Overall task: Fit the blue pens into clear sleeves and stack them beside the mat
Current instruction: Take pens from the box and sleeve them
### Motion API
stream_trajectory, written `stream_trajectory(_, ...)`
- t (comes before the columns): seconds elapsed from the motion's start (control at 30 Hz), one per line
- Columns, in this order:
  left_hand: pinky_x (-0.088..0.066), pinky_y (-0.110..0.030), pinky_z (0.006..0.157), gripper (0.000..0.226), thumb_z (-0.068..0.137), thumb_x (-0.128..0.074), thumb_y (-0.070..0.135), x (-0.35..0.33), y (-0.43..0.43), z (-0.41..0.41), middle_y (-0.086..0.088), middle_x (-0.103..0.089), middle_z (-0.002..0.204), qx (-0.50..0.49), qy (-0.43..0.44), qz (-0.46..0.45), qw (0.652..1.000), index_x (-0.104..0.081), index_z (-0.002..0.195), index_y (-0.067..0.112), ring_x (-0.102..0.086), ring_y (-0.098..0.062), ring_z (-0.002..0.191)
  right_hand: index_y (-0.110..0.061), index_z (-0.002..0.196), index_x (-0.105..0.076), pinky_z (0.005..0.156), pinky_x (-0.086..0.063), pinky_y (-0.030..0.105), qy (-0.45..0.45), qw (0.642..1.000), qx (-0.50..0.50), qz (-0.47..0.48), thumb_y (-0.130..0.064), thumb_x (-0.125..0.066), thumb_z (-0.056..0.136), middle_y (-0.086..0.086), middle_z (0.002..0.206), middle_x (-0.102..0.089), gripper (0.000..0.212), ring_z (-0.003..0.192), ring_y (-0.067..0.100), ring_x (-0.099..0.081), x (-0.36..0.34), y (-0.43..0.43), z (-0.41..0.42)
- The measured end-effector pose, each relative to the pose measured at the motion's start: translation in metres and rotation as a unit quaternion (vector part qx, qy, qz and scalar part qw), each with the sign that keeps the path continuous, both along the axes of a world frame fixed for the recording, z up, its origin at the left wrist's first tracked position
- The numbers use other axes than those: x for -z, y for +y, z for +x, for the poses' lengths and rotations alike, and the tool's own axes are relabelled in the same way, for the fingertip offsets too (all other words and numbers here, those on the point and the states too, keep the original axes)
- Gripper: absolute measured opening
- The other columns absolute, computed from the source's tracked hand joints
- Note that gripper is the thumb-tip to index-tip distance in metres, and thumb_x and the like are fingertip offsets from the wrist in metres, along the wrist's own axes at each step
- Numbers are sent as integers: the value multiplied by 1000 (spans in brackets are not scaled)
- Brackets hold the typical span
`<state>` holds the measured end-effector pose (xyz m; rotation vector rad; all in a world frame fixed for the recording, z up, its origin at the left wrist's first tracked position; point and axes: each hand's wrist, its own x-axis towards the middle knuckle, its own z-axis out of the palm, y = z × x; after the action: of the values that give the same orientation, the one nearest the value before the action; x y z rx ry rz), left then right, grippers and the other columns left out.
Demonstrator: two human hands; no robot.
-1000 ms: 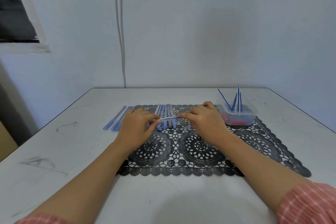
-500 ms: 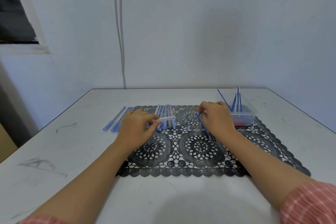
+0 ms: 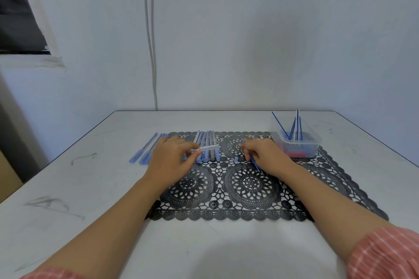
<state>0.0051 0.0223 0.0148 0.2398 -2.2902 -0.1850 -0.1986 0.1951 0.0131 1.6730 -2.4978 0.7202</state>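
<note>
My left hand [image 3: 172, 161] pinches a clear sleeve [image 3: 207, 148], held level above the black lace mat [image 3: 249, 188]. My right hand [image 3: 265, 156] grips a thin blue pen [image 3: 254, 162] whose lower end sticks out below the fingers; its tip points toward the sleeve's open end, a short gap away. A row of several sleeves and pens [image 3: 207, 146] lies on the mat behind my left hand. Left of the mat, on the bare table, lie several finished sleeved pens [image 3: 147, 149]. A small blue cap [image 3: 236, 159] sits on the mat between my hands.
A clear plastic tub [image 3: 295, 142] at the mat's far right corner holds several upright blue pens [image 3: 294, 127] and red and dark bits at its bottom. The white table [image 3: 204, 244] meets a wall at the back, where a cable [image 3: 150, 52] runs down.
My right hand left the sleeve, reached toward the tub side, and has come back toward the centre with a blue pen. My left hand kept the sleeve in place.
</note>
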Motion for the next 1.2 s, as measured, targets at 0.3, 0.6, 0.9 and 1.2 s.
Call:
stream_trajectory(0.3,-42,-31,72,43,85,-44,50,0,1,1,12,-64,67,4,1,1,1000,-74,93,21,-48,-4,62,-30,57,-52,88,-49,38,-19,1000,-2,24,15,-45,75,14,104,-68,49,107,26,-60,-3,4,0)
stream_trajectory(0.6,-42,-32,70,41,85,-44,49,1,0,1,13,-63,66,5,-1,8,1000,-74,92,23,-50,-6,62,-24,61,-58,83,-45,21,-86,970,82,-211,15,-39,80,2,103,-68,47,93,11,-60,-32,-1,16)
stream_trajectory(0.9,-39,-31,67,38,84,-46,47,1,2,0,13,-63,63,15,5,7,1000,-74,91,23,-51,-5,60,-11,100,-67,84,-37,35,59,948,261,-170,-10,-46,87,10,108,-63,25,99,26,-51,-44,20,-23)
stream_trajectory(1.2,-34,-27,69,38,85,-45,48,2,2,-1,15,-63,65,14,-1,15,1000,-74,92,24,-51,-3,61,-6,105,-64,87,-36,39,91,949,296,64,-41,-27,94,16,115,-58,52,115,29,-41,-35,21,-33)
